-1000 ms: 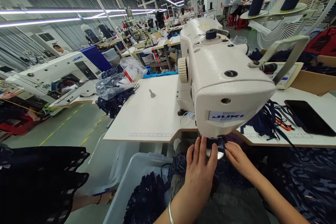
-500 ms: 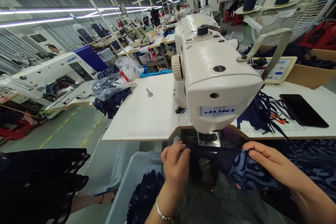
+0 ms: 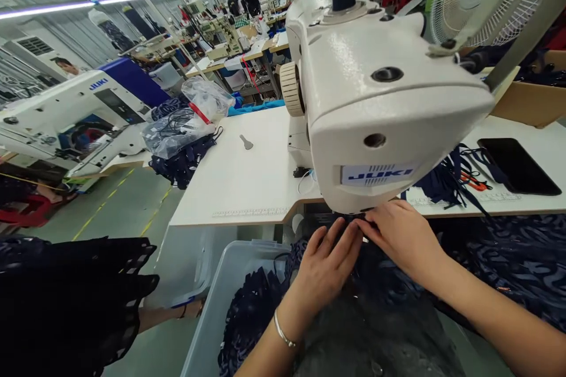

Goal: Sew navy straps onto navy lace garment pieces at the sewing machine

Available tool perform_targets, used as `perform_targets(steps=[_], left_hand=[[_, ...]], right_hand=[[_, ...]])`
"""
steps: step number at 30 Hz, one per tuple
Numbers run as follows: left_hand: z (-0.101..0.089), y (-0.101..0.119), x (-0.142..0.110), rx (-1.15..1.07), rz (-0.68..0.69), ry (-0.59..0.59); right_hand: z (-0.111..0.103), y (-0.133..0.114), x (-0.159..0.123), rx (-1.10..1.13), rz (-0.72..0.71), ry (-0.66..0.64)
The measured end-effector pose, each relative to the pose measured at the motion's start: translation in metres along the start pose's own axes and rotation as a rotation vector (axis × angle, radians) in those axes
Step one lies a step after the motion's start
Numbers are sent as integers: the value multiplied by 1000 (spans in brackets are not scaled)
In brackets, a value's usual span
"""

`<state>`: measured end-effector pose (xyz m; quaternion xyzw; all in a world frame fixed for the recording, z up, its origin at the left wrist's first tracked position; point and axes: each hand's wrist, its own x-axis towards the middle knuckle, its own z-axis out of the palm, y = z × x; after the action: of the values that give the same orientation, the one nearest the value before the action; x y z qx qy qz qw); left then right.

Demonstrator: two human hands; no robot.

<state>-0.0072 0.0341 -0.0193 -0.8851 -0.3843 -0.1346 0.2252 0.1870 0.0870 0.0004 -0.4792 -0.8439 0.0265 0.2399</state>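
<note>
A white JUKI sewing machine (image 3: 380, 112) stands in front of me, its needle area hidden below the head by my fingers. Both hands meet there on a dark navy patterned fabric (image 3: 384, 274). My left hand (image 3: 325, 262), wearing a silver bangle, has its fingers closed on the fabric at the near side of the machine; its thumb is hidden. My right hand (image 3: 404, 238) pinches the same fabric right beside the left fingertips. More patterned navy fabric (image 3: 522, 271) lies to the right, below the table edge.
On the white table (image 3: 247, 182) lie a small grey metal piece (image 3: 246, 142), a black phone (image 3: 519, 166), navy straps (image 3: 442, 179) and an orange-handled tool (image 3: 476, 182). A plastic bin (image 3: 207, 306) with dark cloth pieces stands lower left. Beyond is another JUKI machine (image 3: 84, 106).
My right hand has moved left and my left hand slightly right, so they now meet under the machine head. The fabric between them has come in there. The view has tilted down and closer.
</note>
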Motion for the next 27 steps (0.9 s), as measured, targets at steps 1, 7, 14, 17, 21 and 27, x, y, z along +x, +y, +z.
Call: perform_targets(steps=[1,7,14,17,21,27], left_hand=[[1,2,2,-14,-27,-2],[-2,8,4,-16,-95,4],[-1,10,3,-1,-172,29],[0,9,3,0,-189,26],[1,10,4,5,-197,22],[0,11,4,20,-198,9]], right_hand=[[2,2,-2,130,99,-12],[19,19,-9,856,391,-88],[10,19,4,688,401,-69],[9,16,8,600,396,-56],[11,16,8,535,395,-48],[11,16,9,504,352,-45]])
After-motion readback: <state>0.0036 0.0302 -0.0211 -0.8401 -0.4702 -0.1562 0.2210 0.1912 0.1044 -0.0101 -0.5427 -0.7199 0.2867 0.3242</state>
